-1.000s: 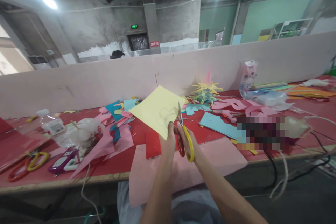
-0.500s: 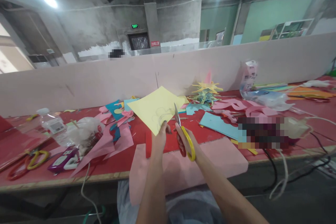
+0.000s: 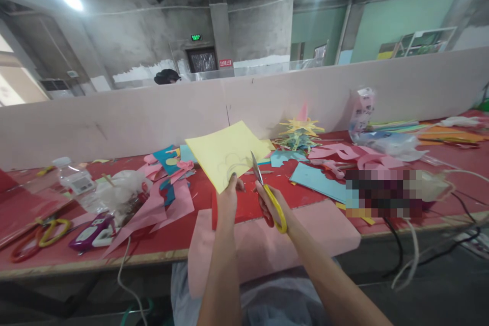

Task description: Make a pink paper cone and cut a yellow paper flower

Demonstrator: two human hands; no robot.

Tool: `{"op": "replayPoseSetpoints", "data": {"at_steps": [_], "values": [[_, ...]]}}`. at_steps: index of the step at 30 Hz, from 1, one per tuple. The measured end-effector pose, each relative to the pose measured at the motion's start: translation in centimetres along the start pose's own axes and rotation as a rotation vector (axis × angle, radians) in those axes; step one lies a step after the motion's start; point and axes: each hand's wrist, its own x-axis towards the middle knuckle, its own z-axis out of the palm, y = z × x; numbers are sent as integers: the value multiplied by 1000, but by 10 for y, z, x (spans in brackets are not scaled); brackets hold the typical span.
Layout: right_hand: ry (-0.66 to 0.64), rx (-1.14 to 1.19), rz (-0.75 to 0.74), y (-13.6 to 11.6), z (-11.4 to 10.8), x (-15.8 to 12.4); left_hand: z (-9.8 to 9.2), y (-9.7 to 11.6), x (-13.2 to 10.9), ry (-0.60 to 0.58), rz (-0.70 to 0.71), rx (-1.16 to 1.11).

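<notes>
My left hand (image 3: 228, 197) pinches the lower corner of a yellow paper sheet (image 3: 223, 154) held up above the red table (image 3: 49, 260). A faint pencil outline shows on the sheet. My right hand (image 3: 272, 202) grips scissors (image 3: 267, 193) with yellow and red handles; their blades point up at the sheet's right edge. Under both hands a large pink sheet (image 3: 267, 244) hangs over the table's front edge.
Pink and blue paper scraps (image 3: 168, 188) lie left of the hands. A plastic bottle (image 3: 74, 179), a clear bag, a purple device (image 3: 93, 234) and spare scissors (image 3: 38, 237) sit far left. A paper tree (image 3: 300, 135) and light blue sheet (image 3: 319, 181) are right. Cables hang off the right edge.
My left hand has shifted left and turned the yellow sheet, which now sits slightly higher. The scissors have tilted left and followed the sheet's edge.
</notes>
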Motion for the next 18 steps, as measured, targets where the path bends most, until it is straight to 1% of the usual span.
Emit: {"op": "replayPoseSetpoints", "data": {"at_steps": [5,10,13,15,18], "values": [[1,10,13,-2,0,0,1,-3,1,17,3,41],[-14,36,12,-3,-2,-2,2,-3,0,140,33,78],[-11,40,14,-3,-1,-2,4,-1,-1,174,76,65],[-11,36,12,-3,1,-2,5,0,-1,175,101,67],[-12,12,6,-2,1,-1,7,0,-1,144,115,67]]}}
